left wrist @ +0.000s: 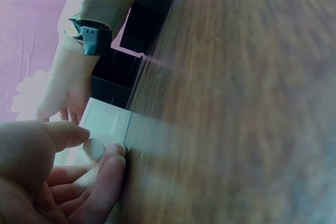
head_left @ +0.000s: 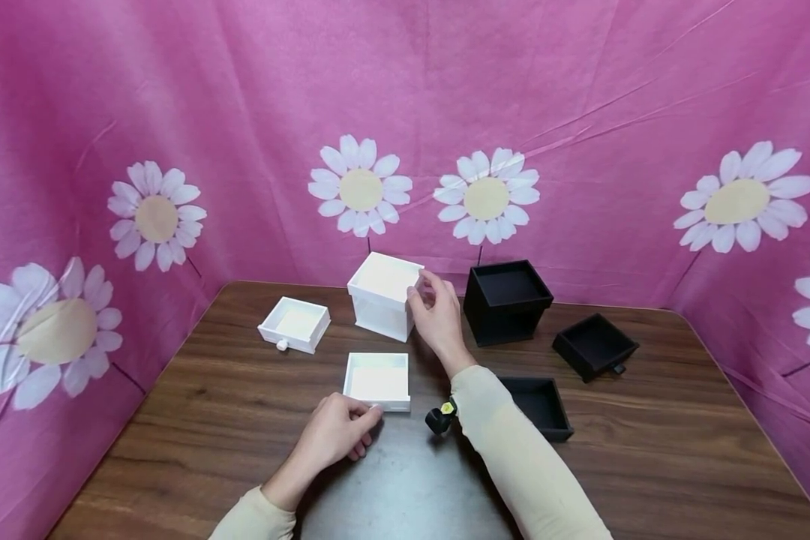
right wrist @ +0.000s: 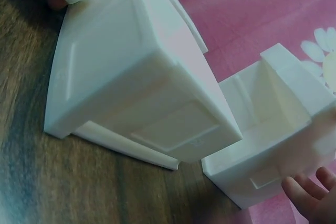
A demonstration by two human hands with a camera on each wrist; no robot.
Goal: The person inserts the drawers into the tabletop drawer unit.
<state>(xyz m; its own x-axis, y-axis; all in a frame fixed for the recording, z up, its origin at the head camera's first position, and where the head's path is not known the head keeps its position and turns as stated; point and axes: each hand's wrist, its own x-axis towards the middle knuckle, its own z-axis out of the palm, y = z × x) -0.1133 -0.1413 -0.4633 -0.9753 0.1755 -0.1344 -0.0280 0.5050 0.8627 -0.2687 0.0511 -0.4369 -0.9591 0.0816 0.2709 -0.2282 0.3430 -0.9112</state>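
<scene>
A small white drawer (head_left: 376, 375) lies at the middle of the table, its front towards me. My left hand (head_left: 337, 429) pinches the round knob (left wrist: 94, 149) of this drawer between thumb and fingers. Behind it stands a white box-shaped cabinet (head_left: 381, 311) with a shallow recessed top. My right hand (head_left: 437, 311) rests at the cabinet's right side, thumb near the front corner and forefinger near the back corner. In the right wrist view, the fingertips (right wrist: 294, 186) lie fairly straight by the cabinet's side. The drawer is apart from the cabinet.
A second white drawer (head_left: 294, 324) lies left of the cabinet. On the right stand a black cabinet (head_left: 509, 311) and a black drawer (head_left: 594, 346); another black drawer (head_left: 543, 409) is partly behind my right sleeve. A pink flowered cloth (head_left: 425, 90) hangs around the wooden table (head_left: 648, 450).
</scene>
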